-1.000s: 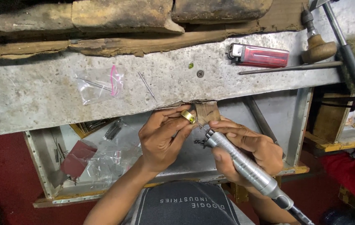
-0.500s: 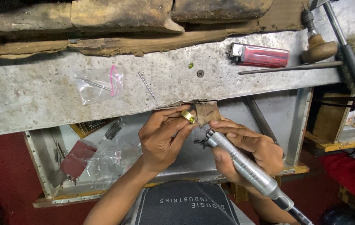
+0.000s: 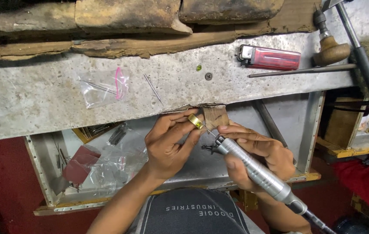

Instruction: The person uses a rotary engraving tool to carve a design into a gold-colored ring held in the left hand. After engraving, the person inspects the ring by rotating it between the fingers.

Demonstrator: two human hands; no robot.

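Left hand [image 3: 167, 145] pinches gold ring [image 3: 195, 121] against wooden bench peg [image 3: 215, 116]; right hand [image 3: 258, 154] wraps rotary handpiece [image 3: 253, 169], bit at ring. Risk: light fingertip pinch, so bit could catch, spin ring loose or nick fingertips [image 3: 191, 132].

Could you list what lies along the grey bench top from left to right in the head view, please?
Clear plastic bag → loose thin pin → small green bead → screw head → red lighter → wooden-handled tool.
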